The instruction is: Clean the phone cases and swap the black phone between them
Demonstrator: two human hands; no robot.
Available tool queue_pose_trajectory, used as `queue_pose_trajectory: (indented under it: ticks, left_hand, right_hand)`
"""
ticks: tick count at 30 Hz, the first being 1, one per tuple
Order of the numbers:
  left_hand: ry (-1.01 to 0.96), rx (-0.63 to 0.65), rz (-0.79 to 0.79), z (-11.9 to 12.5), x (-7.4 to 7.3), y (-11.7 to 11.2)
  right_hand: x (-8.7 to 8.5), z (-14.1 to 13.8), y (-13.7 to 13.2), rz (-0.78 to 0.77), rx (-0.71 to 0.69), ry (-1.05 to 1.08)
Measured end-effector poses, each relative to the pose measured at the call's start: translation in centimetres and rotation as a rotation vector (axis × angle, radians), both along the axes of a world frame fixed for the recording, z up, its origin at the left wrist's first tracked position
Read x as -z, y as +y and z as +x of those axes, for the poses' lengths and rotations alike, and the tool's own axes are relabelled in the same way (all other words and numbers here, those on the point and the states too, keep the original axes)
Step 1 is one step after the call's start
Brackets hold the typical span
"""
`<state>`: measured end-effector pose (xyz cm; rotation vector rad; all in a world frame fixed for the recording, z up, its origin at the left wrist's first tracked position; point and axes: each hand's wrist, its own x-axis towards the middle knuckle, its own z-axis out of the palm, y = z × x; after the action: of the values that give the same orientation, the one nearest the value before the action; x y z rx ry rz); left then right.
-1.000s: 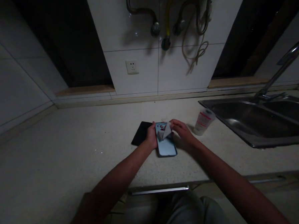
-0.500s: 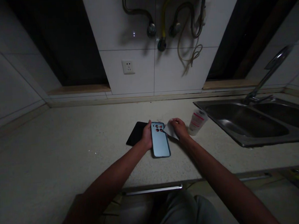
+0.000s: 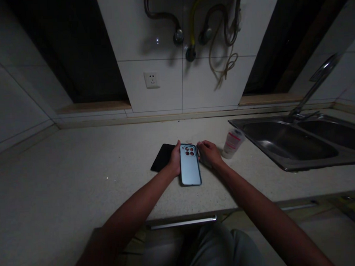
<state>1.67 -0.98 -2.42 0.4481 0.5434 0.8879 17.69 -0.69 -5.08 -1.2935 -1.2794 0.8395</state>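
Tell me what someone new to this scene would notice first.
Probably the light-blue, rectangular phone case with round openings, gripped by the left hand over the pale speckled counter. Then the shiny steel double sink at right, with a translucent plastic cup bearing red markings near its left edge. Above, a yellow hose runs down the white tiled wall.

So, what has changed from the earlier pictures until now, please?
The right hand has drawn the pale sheet rightward off the phone case, uncovering its back; the sheet is now hard to make out. The left hand keeps hold of the case. The cup and flat black thing stayed put.
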Motion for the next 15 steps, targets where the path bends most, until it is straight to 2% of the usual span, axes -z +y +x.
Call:
queue_pose_trajectory:
  ticks: [7, 15]
  left_hand:
    - [0.016, -0.027, 0.020, -0.3, -0.5, -0.3]
    - [0.063, -0.126, 0.082, -0.4, -0.6, -0.1]
  right_hand:
    - [-1.1, 0.0, -0.4, 0.072, 0.139, -0.092]
    - [-1.6, 0.2, -0.7, 0.096, 0.127, -0.108]
